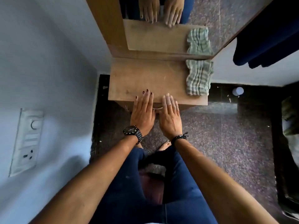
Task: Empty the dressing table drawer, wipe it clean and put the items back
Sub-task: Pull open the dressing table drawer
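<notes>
As I leaned over the brown wooden dressing-table worktop [145, 78], both my hands lay flat and side by side at its near edge, fingers straight and together, holding nothing. My left hand [143, 112] wore a black metal watch [133, 132] at the wrist, and my right hand [169, 117] a dark beaded bracelet [179, 137]. Both forearms were stretched straight forward from my body, wrists level, palms down.

Just under my fingers sat the drawer, shut as far as I could tell; only a pale curved metal handle [157, 108] showed in the gap between my two hands, and the drawer front itself was mostly hidden beneath them. I judged the drawer to be a stiff wooden box, fairly light unless packed full, and that handle was the one sensible place to take hold, with fingers hooked beneath it for a straight pull toward me. What lay inside I could not see.

Beyond my right hand, at the far right corner of the worktop, rested a folded green-and-white striped cotton cloth [199, 77], soft and limp, easy to pinch up anywhere for the wiping. Past both hands stood the wood-framed mirror [161, 29], showing my fingers and the cloth again.
</notes>
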{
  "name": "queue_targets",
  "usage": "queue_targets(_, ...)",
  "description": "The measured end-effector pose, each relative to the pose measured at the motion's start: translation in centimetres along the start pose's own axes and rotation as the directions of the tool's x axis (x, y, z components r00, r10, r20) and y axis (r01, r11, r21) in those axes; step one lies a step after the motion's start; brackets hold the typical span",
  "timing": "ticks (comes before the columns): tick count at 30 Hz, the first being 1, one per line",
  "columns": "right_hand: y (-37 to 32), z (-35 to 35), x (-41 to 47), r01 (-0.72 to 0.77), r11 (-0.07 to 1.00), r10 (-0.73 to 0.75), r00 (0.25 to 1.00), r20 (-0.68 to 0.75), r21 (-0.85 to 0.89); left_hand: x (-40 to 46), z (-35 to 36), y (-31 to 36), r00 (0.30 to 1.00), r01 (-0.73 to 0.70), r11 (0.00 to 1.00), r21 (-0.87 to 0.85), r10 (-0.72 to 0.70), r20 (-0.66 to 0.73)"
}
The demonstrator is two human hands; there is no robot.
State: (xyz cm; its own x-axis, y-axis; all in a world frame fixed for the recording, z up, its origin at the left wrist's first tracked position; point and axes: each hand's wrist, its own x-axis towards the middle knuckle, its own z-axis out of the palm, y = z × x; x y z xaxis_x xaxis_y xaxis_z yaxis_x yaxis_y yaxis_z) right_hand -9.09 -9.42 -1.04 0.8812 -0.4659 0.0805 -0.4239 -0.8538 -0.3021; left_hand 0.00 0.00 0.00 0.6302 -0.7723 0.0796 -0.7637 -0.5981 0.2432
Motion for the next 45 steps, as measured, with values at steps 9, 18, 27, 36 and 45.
queue_targets(9,2.9,6.2,-2.5,0.152,0.988,-0.142,0.962,-0.232,0.028,-1.5,7.1,-1.1,0.978,-0.048,0.999,0.007,0.049,-0.203)
queue_targets(18,4.3,12.4,-0.9,0.167,0.98,-0.113,0.917,-0.383,0.11,-1.9,14.7,-2.9,0.887,-0.212,0.977,0.0,0.193,-0.419)
queue_targets(27,3.0,11.2,-0.7,0.114,0.993,-0.094,0.93,-0.356,0.036,-2.5,14.2,-3.0,0.972,-0.176,0.982,0.068,0.184,-0.143)
queue_targets(36,2.4,10.4,-0.8,0.061,0.998,-0.058,0.963,-0.262,0.001,-3.2,11.9,-1.6,0.993,-0.1,0.992,-0.078,0.094,-0.074)
queue_targets(45,2.1,9.7,-0.7,0.024,0.999,-0.029,0.991,-0.128,-0.044,-2.7,11.0,-0.6,0.992,-0.032,0.99,-0.135,0.015,-0.126)
